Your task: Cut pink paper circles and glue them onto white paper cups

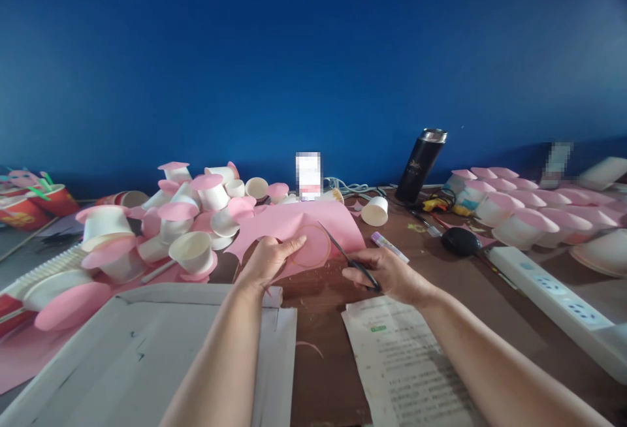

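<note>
Your left hand (267, 262) is closed on the pink paper (289, 223), with the thumb on top of it, beside a drawn circle (311, 246). Your right hand (385, 275) is gripping the black scissors (361, 269), and their blades point up and left over the paper, at the right side of this circle. So the pink paper is between your two hands and also reaches forward of them.

Just beyond your right hand there lie a glue stick (390, 247) and a paper cup (375, 211) on its side. Below this hand is a printed sheet (409, 362). To the left of your left hand are many white cups with pink discs (179, 213), in a loose pile. The black bottle (421, 166) is farther ahead, to the right of your right hand, and it looks tilted.
</note>
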Demonstrator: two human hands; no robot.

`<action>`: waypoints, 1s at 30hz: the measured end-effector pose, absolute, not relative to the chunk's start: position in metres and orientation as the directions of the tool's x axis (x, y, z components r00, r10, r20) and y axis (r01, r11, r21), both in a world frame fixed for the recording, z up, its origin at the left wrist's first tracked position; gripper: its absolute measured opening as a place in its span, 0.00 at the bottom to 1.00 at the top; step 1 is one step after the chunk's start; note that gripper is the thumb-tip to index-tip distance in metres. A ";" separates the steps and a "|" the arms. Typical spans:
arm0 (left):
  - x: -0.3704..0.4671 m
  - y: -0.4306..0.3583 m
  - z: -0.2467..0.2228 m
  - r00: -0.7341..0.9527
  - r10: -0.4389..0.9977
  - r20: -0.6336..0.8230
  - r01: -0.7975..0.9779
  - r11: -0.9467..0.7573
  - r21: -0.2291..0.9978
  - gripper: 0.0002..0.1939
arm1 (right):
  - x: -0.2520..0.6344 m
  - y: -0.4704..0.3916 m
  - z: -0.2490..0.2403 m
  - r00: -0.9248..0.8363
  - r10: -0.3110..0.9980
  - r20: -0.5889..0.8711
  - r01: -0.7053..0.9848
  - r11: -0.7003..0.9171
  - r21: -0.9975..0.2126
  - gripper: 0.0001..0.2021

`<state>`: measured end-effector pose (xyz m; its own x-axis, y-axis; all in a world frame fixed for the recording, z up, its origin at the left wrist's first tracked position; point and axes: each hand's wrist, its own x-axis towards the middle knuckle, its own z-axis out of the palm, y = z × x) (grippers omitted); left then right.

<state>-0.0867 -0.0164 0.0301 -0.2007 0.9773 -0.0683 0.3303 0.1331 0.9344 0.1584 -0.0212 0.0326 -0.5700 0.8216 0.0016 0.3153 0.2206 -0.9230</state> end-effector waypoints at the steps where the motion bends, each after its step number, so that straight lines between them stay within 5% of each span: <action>1: -0.087 -0.017 0.032 -0.174 0.983 -0.063 0.376 0.126 0.918 0.27 | 0.159 -0.020 0.032 -0.582 0.813 -0.002 0.314 0.223 -0.923 0.19; 11: -0.084 -0.016 0.034 0.012 0.996 -0.087 0.448 0.072 0.891 0.30 | 0.159 -0.016 0.025 -0.623 0.777 -0.092 0.275 0.108 -0.955 0.26; 30: -0.086 -0.018 0.039 0.064 0.991 -0.114 0.237 0.096 0.967 0.22 | 0.164 -0.016 0.034 -0.643 0.765 -0.015 0.360 0.286 -0.888 0.19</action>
<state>-0.0864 -0.0182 0.0390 0.0643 0.9914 -0.1141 0.2369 0.0959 0.9668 0.1637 -0.0164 0.0342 -0.6434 0.7654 -0.0145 0.3600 0.2859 -0.8881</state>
